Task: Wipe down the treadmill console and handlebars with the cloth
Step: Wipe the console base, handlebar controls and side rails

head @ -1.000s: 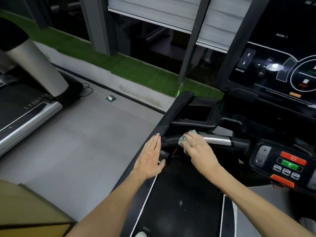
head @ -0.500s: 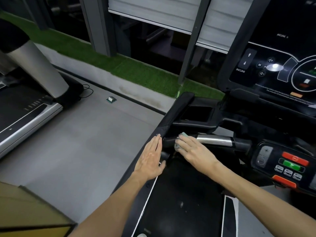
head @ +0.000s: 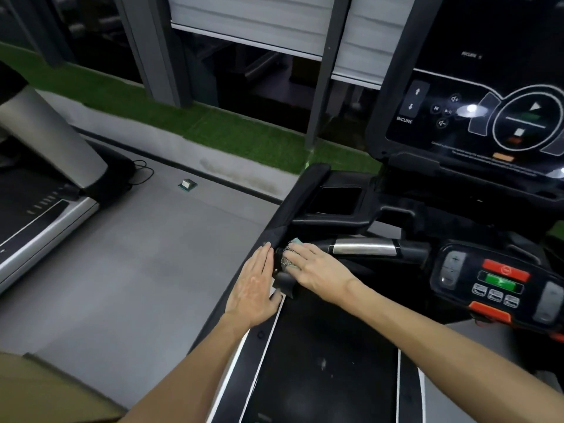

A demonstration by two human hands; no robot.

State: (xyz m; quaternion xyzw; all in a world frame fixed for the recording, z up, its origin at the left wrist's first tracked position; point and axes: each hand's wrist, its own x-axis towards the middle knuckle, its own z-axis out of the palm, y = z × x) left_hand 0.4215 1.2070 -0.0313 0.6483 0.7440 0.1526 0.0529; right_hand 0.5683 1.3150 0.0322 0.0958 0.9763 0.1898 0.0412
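— Two hands visible?
— Yes. Right hand (head: pixel 317 270), fingers clamped on the cloth (head: pixel 290 257), presses it against the handlebar's (head: pixel 363 248) left end; left hand (head: pixel 253 288) lies flat, fingers together, on the side rail (head: pixel 274 230).

Small teal-and-grey bunched cloth (head: pixel 291 254): pressed against the left end of the horizontal black handlebar with brushed-metal grip sleeve (head: pixel 364 247), mostly covered, only a crumpled edge showing. Black side handrail (head: pixel 276 228) runs near-to-far at left, meeting that bar. Glossy black console screen (head: pixel 488 117) at far right, lit, tilted toward the viewer. Black keypad panel (head: pixel 500 283) with red, green and orange buttons lies near right.
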